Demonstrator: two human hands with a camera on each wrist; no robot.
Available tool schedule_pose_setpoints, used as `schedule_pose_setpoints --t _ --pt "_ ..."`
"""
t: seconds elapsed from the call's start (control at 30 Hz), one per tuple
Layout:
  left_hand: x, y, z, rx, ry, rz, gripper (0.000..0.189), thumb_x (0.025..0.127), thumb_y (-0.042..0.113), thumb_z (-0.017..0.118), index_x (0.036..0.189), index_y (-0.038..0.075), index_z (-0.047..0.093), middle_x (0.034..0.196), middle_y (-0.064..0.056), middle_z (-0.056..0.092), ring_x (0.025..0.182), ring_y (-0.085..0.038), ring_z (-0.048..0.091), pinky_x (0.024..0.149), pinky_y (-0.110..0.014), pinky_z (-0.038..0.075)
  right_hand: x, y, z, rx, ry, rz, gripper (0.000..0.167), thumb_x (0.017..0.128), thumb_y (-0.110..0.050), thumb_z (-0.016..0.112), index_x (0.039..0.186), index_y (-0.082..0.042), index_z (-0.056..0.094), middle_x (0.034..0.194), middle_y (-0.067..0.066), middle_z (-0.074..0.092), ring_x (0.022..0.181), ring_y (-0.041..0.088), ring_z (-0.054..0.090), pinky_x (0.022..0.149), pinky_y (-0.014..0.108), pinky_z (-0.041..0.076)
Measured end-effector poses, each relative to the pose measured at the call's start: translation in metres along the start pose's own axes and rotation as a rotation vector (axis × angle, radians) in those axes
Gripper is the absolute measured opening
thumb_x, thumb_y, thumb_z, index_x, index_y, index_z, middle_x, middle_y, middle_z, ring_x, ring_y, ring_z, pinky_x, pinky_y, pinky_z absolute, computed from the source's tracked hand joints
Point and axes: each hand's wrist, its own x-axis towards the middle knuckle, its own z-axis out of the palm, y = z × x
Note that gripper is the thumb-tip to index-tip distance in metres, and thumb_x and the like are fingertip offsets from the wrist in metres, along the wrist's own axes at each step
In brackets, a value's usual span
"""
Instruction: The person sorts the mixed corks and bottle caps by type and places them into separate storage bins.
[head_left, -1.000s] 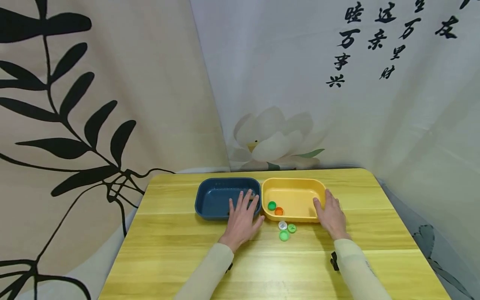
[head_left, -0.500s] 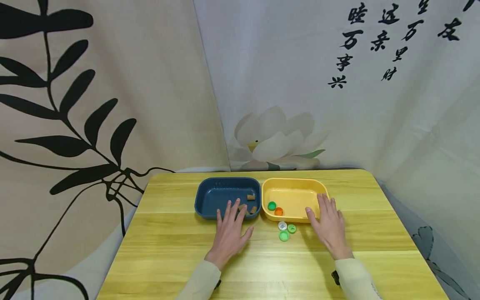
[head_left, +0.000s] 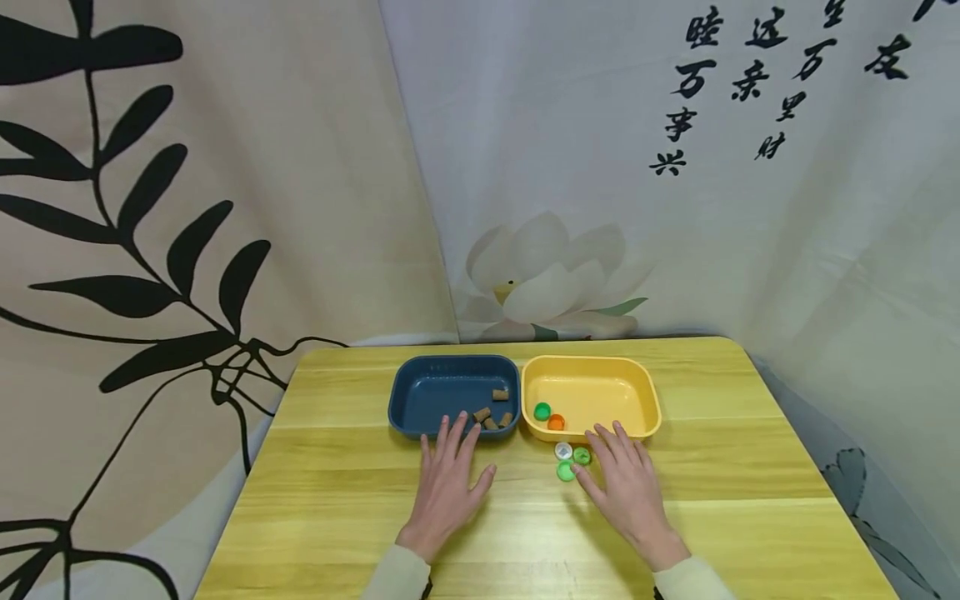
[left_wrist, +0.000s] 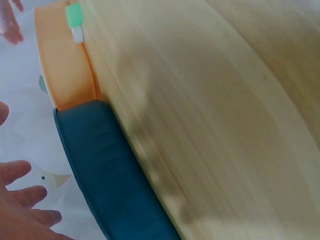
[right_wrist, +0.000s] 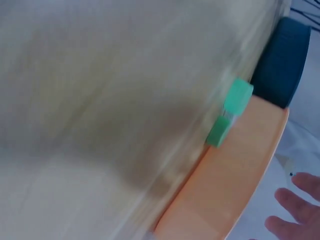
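My left hand hovers with straight, spread fingers at the near edge of the blue tray, holding nothing. Several short brown cork-like cylinders lie at that tray's right side. Fingers spread, my right hand is empty before the near rim of the yellow tray. Its thumb is close beside a light green bottle cap. A white cap and another green cap sit with it on the table. Inside the yellow tray are a green cap and an orange cap.
Both trays stand side by side toward the back of the wooden table. Behind the table hangs a curtain printed with leaves, a flower and black characters.
My left hand has drawn back from over the blue tray toward the near left, uncovering the brown cylinders. The right hand has moved from the yellow tray's right rim leftward and nearer, beside the caps.
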Motion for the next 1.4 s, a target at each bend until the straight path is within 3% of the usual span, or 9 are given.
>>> schedule_pose_setpoints --t 0.33,0.77,1.07,1.4 --pt "-0.013 -0.006 -0.002 0.007 0.006 -0.002 0.065 0.098 0.047 0.065 0.150 0.010 0.053 0.165 -0.013 0.036 0.150 -0.045 0.032 0.112 -0.076 0.025 -0.004 -0.012 0.011 -0.043 -0.066 -0.073 0.053 0.086 -0.043 0.084 0.121 -0.005 0.072 0.120 0.015 0.070 0.122 0.043 0.060 0.101 0.065 0.046" --pt "-0.024 -0.007 0.002 0.006 -0.018 -0.011 0.067 0.096 0.049 0.065 0.150 0.010 0.054 0.162 -0.016 0.040 0.149 -0.045 0.034 0.112 -0.075 0.023 0.006 -0.015 0.023 -0.162 -0.179 -0.063 0.066 0.078 -0.045 0.090 0.130 -0.010 0.070 0.123 0.018 0.066 0.118 0.044 0.060 0.096 0.067 0.048" --pt "-0.028 -0.007 0.005 0.015 -0.037 -0.019 0.067 0.094 0.048 0.067 0.148 0.011 0.055 0.161 -0.015 0.042 0.148 -0.044 0.035 0.111 -0.076 0.026 0.003 -0.012 0.029 -0.192 -0.138 -0.096 0.049 0.074 -0.029 0.095 0.114 -0.008 0.076 0.122 0.018 0.068 0.118 0.042 0.061 0.096 0.064 0.050" --pt "-0.023 -0.005 0.006 0.005 -0.047 -0.009 0.067 0.096 0.050 0.065 0.149 0.011 0.055 0.161 -0.016 0.041 0.149 -0.045 0.034 0.111 -0.076 0.026 0.003 -0.016 0.025 -0.148 -0.127 -0.081 0.048 0.074 -0.027 0.095 0.115 -0.010 0.076 0.125 0.016 0.068 0.122 0.042 0.060 0.099 0.065 0.049"
